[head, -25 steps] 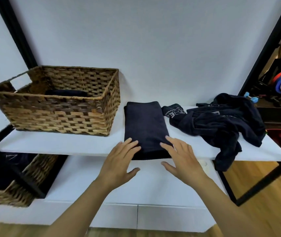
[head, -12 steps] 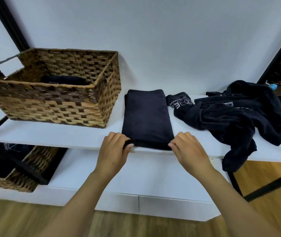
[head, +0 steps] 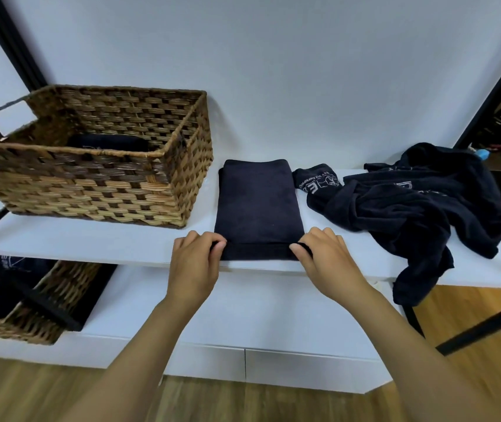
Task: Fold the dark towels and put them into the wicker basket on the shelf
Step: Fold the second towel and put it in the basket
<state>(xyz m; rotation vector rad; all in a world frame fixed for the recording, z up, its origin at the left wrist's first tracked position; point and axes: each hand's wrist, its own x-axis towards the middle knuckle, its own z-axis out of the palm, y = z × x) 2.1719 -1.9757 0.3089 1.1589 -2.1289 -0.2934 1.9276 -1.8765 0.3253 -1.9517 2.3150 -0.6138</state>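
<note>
I see left hand (head: pixel 196 263) pinching near left corner of folded towel (head: pixel 257 205), right hand (head: pixel 328 258) pinching near right corner; towel flat on white shelf (head: pixel 91 242), just beside wicker basket (head: pixel 97 175); another folded towel (head: pixel 107 143) inside; crumpled towels (head: pixel 410 202) right

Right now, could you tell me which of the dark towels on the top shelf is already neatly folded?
The folded towel beside the wicker basket, pinched at its near corners by the left hand and right hand. The crumpled towels to its right lie in a heap.
</note>
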